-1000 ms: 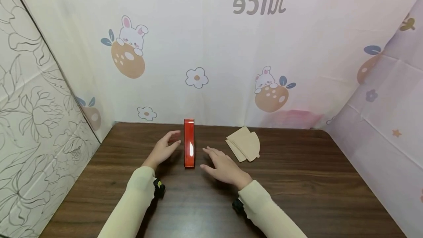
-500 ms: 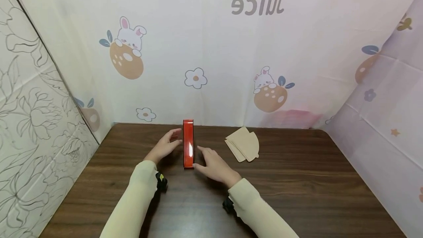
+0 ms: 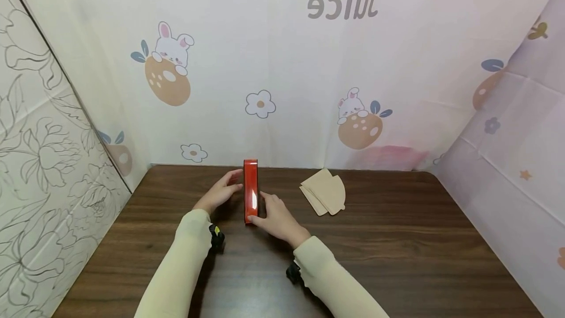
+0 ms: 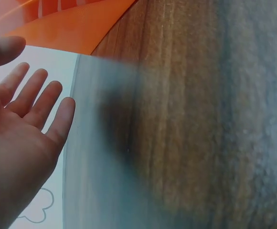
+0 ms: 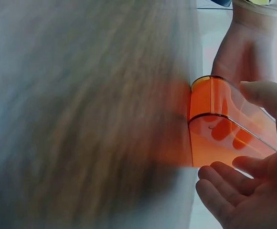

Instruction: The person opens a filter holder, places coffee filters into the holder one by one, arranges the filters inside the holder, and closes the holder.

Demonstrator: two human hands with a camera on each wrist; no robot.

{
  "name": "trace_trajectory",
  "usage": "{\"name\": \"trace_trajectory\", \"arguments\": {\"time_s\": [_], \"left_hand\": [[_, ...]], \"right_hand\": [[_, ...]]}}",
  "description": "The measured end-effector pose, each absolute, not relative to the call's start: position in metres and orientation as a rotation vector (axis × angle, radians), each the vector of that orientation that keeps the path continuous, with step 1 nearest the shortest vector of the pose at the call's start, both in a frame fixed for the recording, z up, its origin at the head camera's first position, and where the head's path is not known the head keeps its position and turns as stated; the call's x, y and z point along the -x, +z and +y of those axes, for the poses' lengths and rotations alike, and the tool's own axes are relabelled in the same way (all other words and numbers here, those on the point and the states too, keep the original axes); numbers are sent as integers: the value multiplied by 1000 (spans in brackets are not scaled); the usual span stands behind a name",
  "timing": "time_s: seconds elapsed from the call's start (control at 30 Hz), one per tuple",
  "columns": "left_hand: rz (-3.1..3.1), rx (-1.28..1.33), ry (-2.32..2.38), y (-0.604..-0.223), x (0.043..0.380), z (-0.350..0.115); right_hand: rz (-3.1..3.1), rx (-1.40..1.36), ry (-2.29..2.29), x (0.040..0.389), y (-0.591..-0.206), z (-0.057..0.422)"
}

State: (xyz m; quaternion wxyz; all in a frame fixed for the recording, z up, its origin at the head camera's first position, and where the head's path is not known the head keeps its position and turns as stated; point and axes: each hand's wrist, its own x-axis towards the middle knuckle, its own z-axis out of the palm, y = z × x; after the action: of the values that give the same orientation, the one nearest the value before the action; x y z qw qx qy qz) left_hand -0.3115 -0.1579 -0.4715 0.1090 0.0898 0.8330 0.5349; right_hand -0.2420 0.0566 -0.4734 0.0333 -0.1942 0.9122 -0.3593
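Observation:
A see-through red-orange plastic holder (image 3: 250, 185) stands upright near the back of the table, its narrow side facing me. In the right wrist view the holder (image 5: 204, 101) shows a rounded edge and clear walls. My left hand (image 3: 219, 193) is at its left side, fingers loosely spread; in the left wrist view that hand (image 4: 21, 138) holds nothing. On the other side is my right hand (image 3: 279, 219), its thumb overlapping the holder's lower front. The right wrist view has this hand's (image 5: 260, 191) fingers loosely extended beside the holder; firm contact cannot be told.
To the right of the holder, tan paper coffee filters (image 3: 324, 193) lie overlapped on the dark wooden table (image 3: 419, 239). A printed cloth (image 3: 291, 63) hangs behind the table's back edge, with patterned panels at both sides.
My right hand has moved left, up to the holder, and its thumb now overlaps the front. The left hand has shifted slightly closer to the holder. The holder still stands in place.

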Motion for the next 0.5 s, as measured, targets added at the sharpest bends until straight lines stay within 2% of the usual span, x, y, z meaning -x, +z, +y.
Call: {"name": "trace_trajectory", "arguments": {"time_s": [0.5], "left_hand": [[2414, -336, 1582, -475, 317, -149]], "right_hand": [[2810, 563, -1165, 244, -474, 45]]}}
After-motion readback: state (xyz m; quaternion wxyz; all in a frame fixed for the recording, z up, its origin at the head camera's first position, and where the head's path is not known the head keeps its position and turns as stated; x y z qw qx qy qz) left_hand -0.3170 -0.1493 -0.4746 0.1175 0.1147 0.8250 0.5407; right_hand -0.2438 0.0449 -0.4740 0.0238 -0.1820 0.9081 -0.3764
